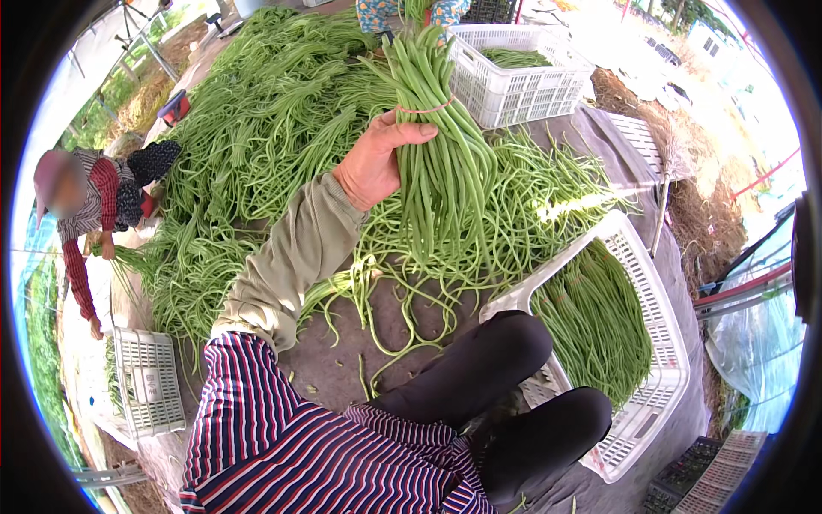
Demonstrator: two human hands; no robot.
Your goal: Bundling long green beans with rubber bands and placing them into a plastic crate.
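My left hand [379, 156] is closed around a bunch of long green beans [443, 186], its thumb lying across the front. A thin reddish band [427, 110] circles the bunch just above the thumb. The bean ends hang below my hand, over a large heap of loose long beans [276, 128] on the dark ground sheet. My right hand is out of view. Beside my knees, at the right, stands a white plastic crate [668, 360] holding banded bunches of beans [594, 321].
A second white crate [520, 87] with beans stands beyond the heap. At the left, a co-worker [96, 199] in a cap bends beside the heap, holding beans, near another crate [151, 385]. Another person's patterned clothing [379, 14] shows at the top. A broom [664, 193] lies at the right.
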